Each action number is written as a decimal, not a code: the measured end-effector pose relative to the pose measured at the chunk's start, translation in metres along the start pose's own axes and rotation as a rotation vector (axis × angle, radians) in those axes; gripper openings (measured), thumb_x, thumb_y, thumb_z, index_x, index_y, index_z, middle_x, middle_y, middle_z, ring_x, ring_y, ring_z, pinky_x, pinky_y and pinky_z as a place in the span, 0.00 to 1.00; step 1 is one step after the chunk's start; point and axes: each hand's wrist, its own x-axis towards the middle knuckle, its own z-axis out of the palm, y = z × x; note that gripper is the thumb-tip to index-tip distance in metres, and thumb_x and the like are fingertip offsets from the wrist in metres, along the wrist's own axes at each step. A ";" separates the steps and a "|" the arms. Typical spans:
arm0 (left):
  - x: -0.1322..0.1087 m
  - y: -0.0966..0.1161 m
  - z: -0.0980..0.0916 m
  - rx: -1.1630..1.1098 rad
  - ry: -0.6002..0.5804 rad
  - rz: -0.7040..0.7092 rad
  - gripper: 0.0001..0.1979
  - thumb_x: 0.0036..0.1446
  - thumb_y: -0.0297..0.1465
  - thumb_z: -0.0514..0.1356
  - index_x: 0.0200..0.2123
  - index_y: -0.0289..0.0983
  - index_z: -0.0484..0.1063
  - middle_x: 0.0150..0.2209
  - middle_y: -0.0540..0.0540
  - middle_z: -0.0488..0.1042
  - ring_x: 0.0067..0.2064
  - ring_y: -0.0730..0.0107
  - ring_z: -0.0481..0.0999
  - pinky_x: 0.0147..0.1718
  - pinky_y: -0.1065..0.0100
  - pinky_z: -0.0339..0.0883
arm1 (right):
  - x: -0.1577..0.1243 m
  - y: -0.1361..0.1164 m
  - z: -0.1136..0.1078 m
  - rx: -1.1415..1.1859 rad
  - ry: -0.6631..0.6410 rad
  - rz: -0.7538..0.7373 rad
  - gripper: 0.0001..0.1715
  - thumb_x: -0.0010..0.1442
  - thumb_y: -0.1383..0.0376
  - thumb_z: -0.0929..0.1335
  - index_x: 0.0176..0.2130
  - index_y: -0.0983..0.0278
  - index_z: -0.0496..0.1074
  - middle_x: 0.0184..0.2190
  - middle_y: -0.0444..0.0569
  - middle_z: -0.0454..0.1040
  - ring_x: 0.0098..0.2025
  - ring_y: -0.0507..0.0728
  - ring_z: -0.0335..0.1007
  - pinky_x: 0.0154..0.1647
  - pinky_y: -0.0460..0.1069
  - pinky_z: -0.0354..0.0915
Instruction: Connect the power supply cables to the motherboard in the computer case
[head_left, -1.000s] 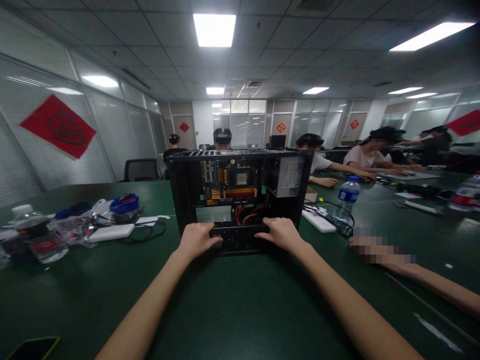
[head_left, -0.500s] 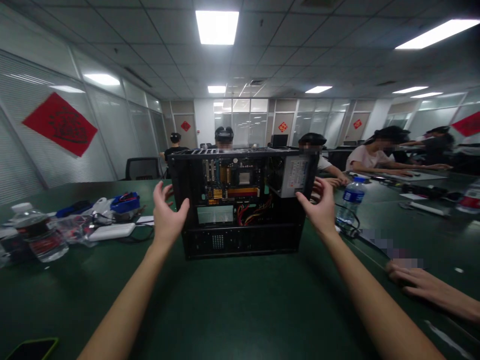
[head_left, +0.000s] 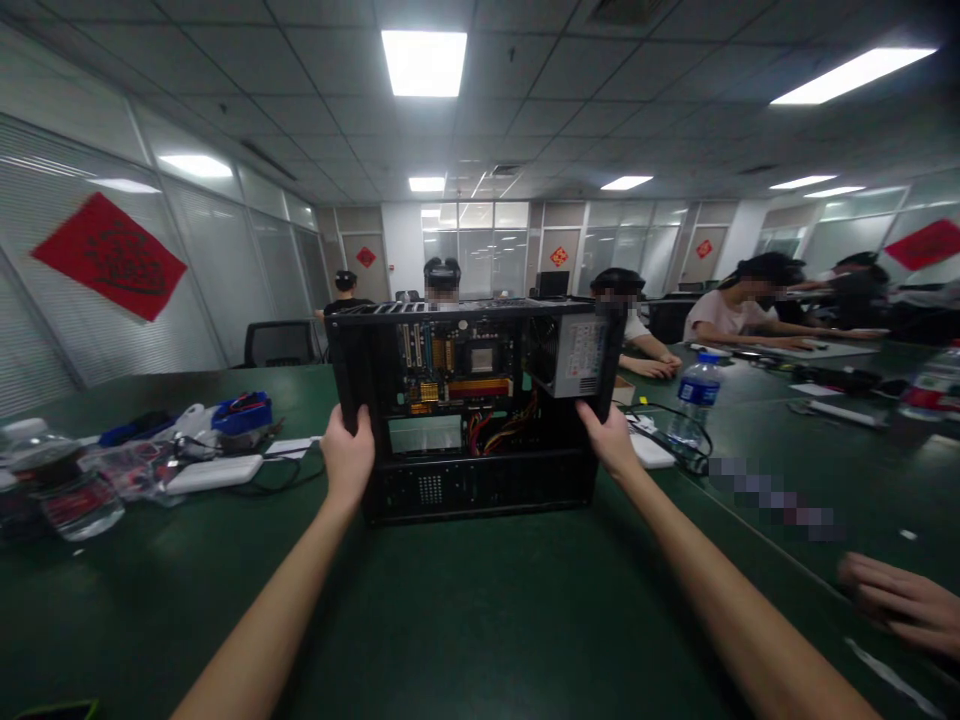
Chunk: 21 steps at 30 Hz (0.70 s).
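"What have you got?"
"A computer case (head_left: 495, 482), my left hand (head_left: 349, 458) clamped on its left side, my right hand (head_left: 611, 442) on its right."
"Where is it?"
"Upright on the green table (head_left: 480, 610), straight before me."

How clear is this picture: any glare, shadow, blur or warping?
Head view: the top-centre ceiling light glares white; head view: the computer case is dim inside, its sides slanting inward toward the bottom, probably lens stretch; head view: the power supply label is too soft to read.
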 end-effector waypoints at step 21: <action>0.051 -0.022 -0.076 0.168 0.367 0.250 0.13 0.54 0.34 0.60 0.22 0.36 0.62 0.20 0.53 0.60 0.23 0.76 0.57 0.26 0.71 0.49 | -0.052 -0.098 0.042 0.046 0.002 -0.262 0.36 0.58 0.63 0.66 0.64 0.66 0.65 0.56 0.54 0.74 0.58 0.61 0.70 0.63 0.56 0.64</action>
